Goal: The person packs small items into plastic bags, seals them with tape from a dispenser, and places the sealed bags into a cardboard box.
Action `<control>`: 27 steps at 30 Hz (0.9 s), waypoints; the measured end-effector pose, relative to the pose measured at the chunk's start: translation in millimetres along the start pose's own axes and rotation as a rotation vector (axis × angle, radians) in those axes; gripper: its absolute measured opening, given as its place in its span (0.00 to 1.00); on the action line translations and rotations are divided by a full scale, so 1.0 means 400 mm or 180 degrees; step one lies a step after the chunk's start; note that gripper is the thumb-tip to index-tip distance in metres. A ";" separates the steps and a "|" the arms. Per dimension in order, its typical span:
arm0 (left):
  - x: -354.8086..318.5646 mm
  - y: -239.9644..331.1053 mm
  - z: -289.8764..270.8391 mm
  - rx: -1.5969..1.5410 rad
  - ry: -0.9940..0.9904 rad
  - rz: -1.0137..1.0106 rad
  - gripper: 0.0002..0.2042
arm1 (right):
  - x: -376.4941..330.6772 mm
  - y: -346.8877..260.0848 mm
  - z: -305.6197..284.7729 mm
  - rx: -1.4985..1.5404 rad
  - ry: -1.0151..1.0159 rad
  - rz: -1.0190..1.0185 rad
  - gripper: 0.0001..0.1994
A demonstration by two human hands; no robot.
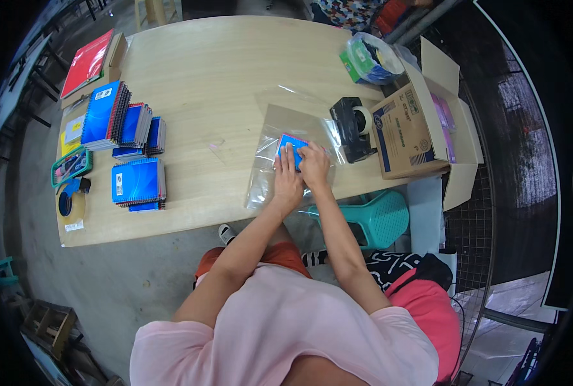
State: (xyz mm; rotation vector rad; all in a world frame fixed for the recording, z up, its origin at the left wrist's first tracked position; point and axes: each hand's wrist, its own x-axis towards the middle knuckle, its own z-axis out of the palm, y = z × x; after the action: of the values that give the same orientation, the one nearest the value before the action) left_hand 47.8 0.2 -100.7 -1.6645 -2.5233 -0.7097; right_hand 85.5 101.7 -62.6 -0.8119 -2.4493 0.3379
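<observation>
At nine o'clock on the table lie stacks of blue notebooks, with a tape roll nearer the edge. Near centre, the left hand and right hand sit side by side, both pressed flat on a blue notebook inside a clear bag, probably to hold it steady; whether the fingers pinch the plastic I cannot tell. At three o'clock stand a black dispenser and an open box, both in easy reach.
</observation>
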 end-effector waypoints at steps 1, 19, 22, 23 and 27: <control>0.002 0.001 0.000 -0.0131 -0.0005 -0.0009 0.27 | -0.001 0.002 0.001 0.0012 -0.0008 0.0018 0.06; 0.022 0.019 0.035 -0.0497 0.0201 -0.0275 0.33 | 0.000 0.015 0.008 -0.0076 -0.0219 -0.0064 0.04; 0.032 0.032 0.027 -0.0765 0.0191 -0.0452 0.33 | -0.006 0.001 0.003 -0.0169 -0.0317 -0.0127 0.06; 0.033 0.033 0.021 -0.0801 0.0244 -0.0465 0.32 | -0.007 -0.003 -0.001 -0.0211 -0.0412 -0.0186 0.07; -0.016 -0.028 -0.071 -0.0305 -0.0808 -0.0141 0.30 | -0.028 -0.026 -0.055 -0.0453 -0.0935 -0.0518 0.17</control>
State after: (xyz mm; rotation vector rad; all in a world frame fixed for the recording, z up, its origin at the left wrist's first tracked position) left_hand 34.6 -20.0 -81.1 -1.8429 -2.7439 -0.6713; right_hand 100.3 88.2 -44.9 -0.6520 -2.8203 0.2377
